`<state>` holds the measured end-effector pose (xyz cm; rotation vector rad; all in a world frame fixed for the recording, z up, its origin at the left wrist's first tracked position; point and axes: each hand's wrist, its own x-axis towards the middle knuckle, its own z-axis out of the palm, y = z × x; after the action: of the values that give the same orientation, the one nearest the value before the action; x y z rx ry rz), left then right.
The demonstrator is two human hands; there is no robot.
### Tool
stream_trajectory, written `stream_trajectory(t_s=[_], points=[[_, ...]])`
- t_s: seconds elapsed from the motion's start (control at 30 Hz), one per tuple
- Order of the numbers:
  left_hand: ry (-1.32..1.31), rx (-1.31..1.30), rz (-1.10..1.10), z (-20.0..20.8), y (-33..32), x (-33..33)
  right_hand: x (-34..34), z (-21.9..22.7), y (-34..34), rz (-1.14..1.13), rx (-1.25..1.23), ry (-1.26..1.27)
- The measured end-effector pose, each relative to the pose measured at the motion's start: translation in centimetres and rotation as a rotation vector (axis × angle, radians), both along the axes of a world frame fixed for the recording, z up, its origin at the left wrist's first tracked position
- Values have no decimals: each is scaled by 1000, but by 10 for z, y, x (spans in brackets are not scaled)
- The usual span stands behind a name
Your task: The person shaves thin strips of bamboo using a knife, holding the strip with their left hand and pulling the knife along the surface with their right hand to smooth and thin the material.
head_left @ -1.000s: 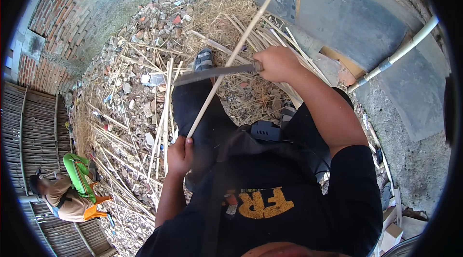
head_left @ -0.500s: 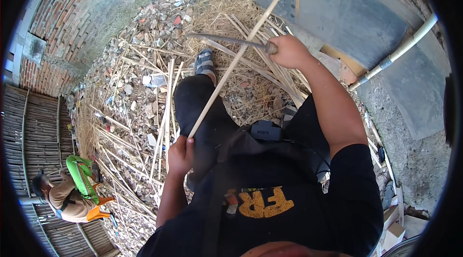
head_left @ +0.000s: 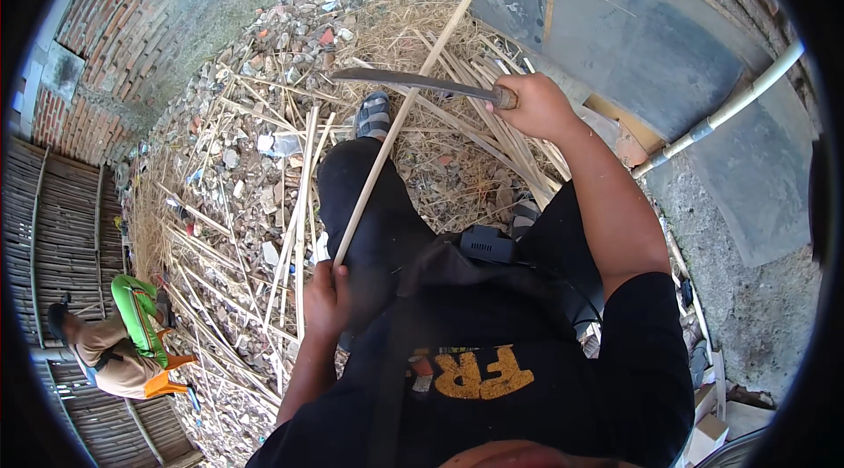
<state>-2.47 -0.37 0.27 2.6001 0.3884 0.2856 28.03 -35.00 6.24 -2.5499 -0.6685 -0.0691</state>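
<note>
In my left hand [head_left: 326, 299] is the near end of a long pale bamboo strip [head_left: 447, 36], gripped with the thumb on top. It slants over my dark-trousered left leg and runs up past the picture's top edge. My right hand [head_left: 532, 106] is wrapped round the handle of a machete [head_left: 387, 78]. Its long dark blade points left and crosses the strip well above my left hand. Whether the blade touches the strip, I cannot tell. My sandalled left foot [head_left: 373, 116] rests on the ground just under the crossing.
Loose bamboo strips [head_left: 492, 138] and straw [head_left: 422, 24] lie over stony rubble [head_left: 242, 156]. Grey panels [head_left: 633, 29] and a pale pole [head_left: 747, 99] border the right. At lower left another person [head_left: 119, 349] sits on an orange chair [head_left: 167, 382] beside a bamboo-slat wall [head_left: 66, 239].
The strip's far end has swung left. The machete has turned to show more of its blade, which now crosses the strip closer to the blade's tip. My left hand has shifted slightly down.
</note>
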Motion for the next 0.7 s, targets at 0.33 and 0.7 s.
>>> stream_trajectory(t_s=[0.33,0.7], points=[[-8,-82,27,0,-6,-4,-22,4,27,90,-119,-67],[115,-193,9,-5,10,6,-14,11,33,173,-138,-45]])
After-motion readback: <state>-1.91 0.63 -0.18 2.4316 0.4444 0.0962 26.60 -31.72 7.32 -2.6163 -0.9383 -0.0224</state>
